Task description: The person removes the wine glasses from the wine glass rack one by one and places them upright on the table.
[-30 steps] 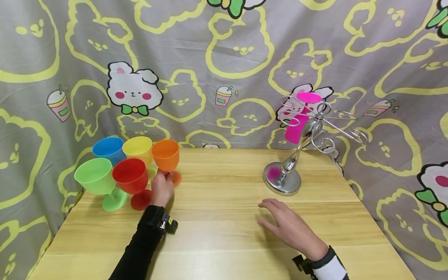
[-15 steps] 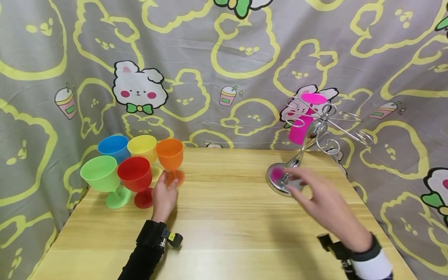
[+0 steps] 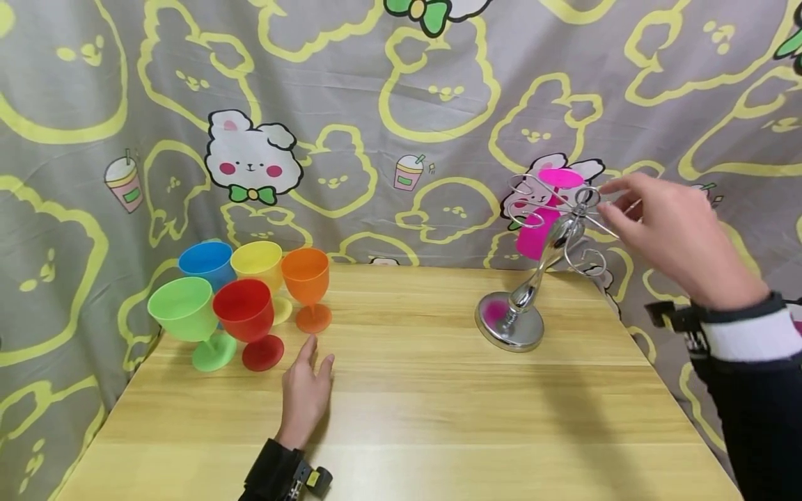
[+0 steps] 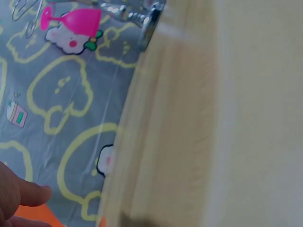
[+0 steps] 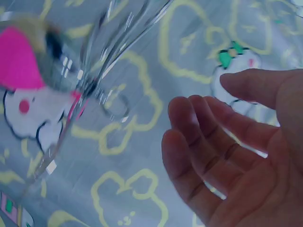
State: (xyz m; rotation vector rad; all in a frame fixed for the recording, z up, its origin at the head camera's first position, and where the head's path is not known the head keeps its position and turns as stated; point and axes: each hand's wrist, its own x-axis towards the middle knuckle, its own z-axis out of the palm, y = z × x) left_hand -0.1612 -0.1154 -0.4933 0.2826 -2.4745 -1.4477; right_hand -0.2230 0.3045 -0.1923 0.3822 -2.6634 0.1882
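Note:
An orange plastic goblet [image 3: 305, 275] stands upright on the table at the left. Just in front of its base, my left hand [image 3: 305, 396] rests low over the wood, fingers extended and holding nothing. At the right stands a chrome goblet rack [image 3: 532, 285] with curled wire arms, its stem appearing tilted. A pink goblet [image 3: 537, 233] hangs upside down from one arm on its far left side. My right hand [image 3: 677, 233] is raised beside the top of the rack and covers some of its right-hand arms. In the right wrist view its fingers [image 5: 182, 161] are loosely bent around nothing, apart from the wires.
Beside the orange goblet are a yellow goblet [image 3: 257, 264], a blue goblet [image 3: 205, 261], a red goblet [image 3: 243, 309] and a light green goblet [image 3: 182, 306], all upright. A patterned grey curtain [image 3: 351, 76] hangs behind the wooden table [image 3: 426, 390].
My left hand has let go of the orange goblet's stem and drawn back toward me. My right hand has risen from above the table to the top of the rack.

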